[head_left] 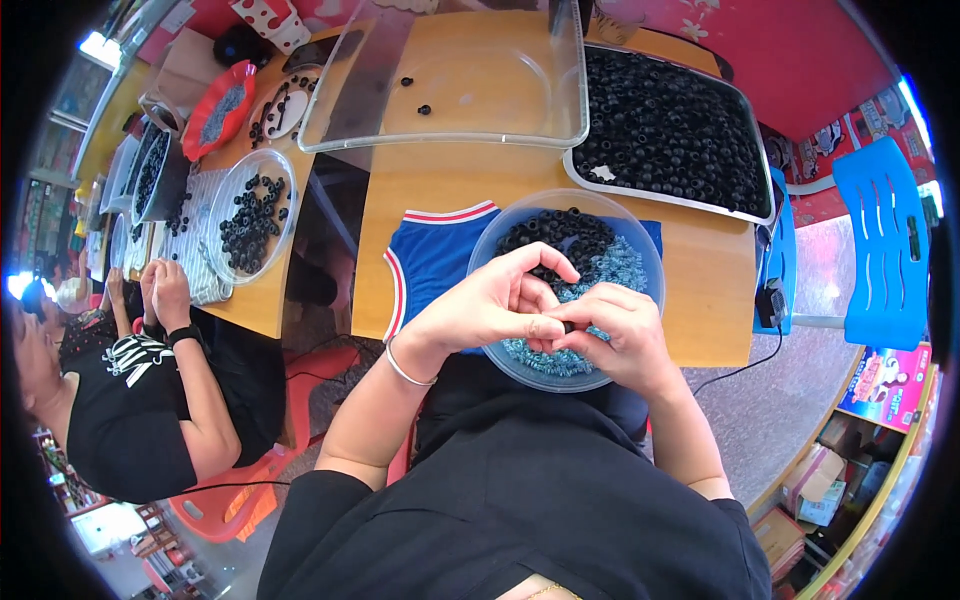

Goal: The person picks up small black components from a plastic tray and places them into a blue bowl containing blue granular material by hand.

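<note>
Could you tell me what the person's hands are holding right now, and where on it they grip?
The left hand and right hand pinch one small black part between their fingertips above the clear bowl; which side of it is gripped cannot be told.

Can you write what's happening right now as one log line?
left hand + right hand: pinching small black ring | over clear bowl | bowl: black rings, blue bits | on blue cloth

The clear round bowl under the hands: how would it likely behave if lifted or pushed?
The clear bowl looks thin plastic, so probably light and slightly flexible. It holds black rings and blue pieces, which would likely shift if tipped. On the blue cloth, it may drag rather than slide.
</note>
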Motion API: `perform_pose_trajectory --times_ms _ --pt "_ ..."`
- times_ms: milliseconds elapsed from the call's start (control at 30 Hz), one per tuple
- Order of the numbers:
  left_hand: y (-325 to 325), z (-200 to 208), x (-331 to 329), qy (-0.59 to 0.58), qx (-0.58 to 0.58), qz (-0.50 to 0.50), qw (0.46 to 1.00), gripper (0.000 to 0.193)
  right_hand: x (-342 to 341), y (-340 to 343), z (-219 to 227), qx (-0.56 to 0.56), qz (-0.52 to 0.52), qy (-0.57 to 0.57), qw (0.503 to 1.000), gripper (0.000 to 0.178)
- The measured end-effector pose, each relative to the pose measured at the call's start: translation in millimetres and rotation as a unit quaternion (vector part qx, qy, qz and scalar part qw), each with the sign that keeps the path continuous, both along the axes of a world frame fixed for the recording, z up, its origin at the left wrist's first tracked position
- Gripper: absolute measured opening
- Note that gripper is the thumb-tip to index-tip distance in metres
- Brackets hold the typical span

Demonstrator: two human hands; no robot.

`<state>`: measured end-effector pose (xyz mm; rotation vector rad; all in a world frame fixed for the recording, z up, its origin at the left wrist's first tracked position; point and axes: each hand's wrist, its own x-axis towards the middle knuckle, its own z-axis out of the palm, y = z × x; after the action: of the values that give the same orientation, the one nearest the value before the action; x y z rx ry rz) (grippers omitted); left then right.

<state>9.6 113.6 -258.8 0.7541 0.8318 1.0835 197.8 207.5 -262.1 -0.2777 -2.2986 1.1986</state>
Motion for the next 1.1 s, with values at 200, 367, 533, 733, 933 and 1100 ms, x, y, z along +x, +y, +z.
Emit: perform_pose_trajectory --times_ms 200,367,533,733,933,1100 --pt "28.3 33.0 -12.5 0.165 0.13 0.153 0.966 0.028 0.2 16.1 4.3 -0.138 -0.053 0.014 0.989 0.077" --pt "61.6 50.4 -53.9 0.542 0.226 0.371 0.72 0.014 -2.0 39.6 -12.1 0.005 -0.126 -0.053 0.991 0.038" --pt "42.1 33.8 -38.4 0.631 0.296 0.343 0.63 0.021 2.0 51.6 -24.9 0.076 -0.162 -0.074 0.981 0.021" --pt "19.6 -35.8 7.6 0.695 0.248 0.13 0.662 0.026 3.0 50.8 -28.1 0.118 -0.153 -0.173 0.966 0.008" --pt "15.0 -56.4 13.7 0.744 0.214 0.106 0.624 0.026 6.9 43.7 -30.5 0.162 -0.147 -0.203 0.954 0.009" --pt "16.0 -66.7 6.2 0.727 0.229 0.126 0.635 0.026 4.4 38.8 -32.5 0.178 -0.074 -0.211 0.958 0.01"
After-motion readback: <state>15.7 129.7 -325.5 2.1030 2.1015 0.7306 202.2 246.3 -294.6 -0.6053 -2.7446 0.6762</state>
